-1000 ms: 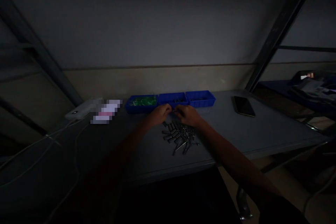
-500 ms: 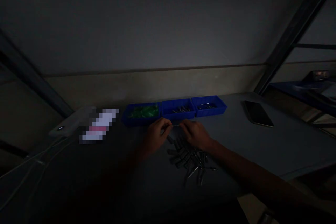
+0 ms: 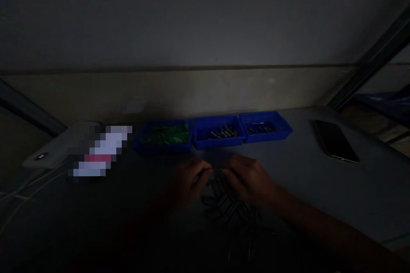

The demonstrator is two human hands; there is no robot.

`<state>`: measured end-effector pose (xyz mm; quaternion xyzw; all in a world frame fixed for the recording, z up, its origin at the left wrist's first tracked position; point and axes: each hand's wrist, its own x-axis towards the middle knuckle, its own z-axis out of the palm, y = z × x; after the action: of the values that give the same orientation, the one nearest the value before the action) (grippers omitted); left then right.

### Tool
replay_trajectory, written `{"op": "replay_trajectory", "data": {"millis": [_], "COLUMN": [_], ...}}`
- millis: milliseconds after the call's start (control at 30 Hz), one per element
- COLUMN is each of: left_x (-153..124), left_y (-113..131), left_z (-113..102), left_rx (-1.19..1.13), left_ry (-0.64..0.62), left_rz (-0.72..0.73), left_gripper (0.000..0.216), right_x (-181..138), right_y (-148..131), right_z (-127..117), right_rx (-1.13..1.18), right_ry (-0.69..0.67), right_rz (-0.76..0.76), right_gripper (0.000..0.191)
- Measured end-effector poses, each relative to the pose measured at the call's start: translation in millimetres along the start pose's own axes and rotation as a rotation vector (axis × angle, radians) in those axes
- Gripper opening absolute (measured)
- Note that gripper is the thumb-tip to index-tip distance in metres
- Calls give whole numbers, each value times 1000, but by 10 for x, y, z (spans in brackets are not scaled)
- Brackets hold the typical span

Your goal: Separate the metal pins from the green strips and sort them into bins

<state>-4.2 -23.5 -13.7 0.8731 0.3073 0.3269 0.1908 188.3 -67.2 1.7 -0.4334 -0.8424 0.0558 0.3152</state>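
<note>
My left hand (image 3: 192,179) and my right hand (image 3: 248,179) face each other above the table, fingertips pinched. Between them runs a thin metal pin (image 3: 217,169), one end in each hand; the scene is too dark to show its detail. Below the hands lies a loose pile of slim metal parts (image 3: 227,204), partly lost in shadow. Just beyond the hands stands a blue bin (image 3: 221,141) with short metal pieces in it. A second blue bin (image 3: 267,136), to its right, holds thin metal pieces. The left blue bin (image 3: 163,149) holds green pieces in clear plastic.
A dark phone (image 3: 335,140) lies on the table at the right. On the left are a white device (image 3: 48,153) with cables (image 3: 35,187) and a pixelated bright patch (image 3: 102,151). A wall (image 3: 205,89) closes off the back, with slanting metal posts at both sides.
The camera view has shifted closer to the table, so the bins look larger and the hands sit lower. Both hands keep their pinch on the thin pin.
</note>
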Motion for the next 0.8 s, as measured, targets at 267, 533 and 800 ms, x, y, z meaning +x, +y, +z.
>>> {"op": "replay_trajectory", "data": {"millis": [267, 533, 800], "left_x": [-37, -93, -80], "left_y": [28, 78, 54], "left_z": [-28, -17, -36], "left_rx": [21, 42, 36], "left_ry": [-23, 8, -8], "left_rz": [-53, -61, -44], "left_gripper": [22, 18, 16], "right_x": [28, -37, -77], "right_y": [232, 348, 135], "right_z": [-242, -445, -128], "right_rx": [-39, -321, -416], "right_ry": [234, 367, -366], "right_rz": [48, 400, 363], "right_gripper": [19, 29, 14]}}
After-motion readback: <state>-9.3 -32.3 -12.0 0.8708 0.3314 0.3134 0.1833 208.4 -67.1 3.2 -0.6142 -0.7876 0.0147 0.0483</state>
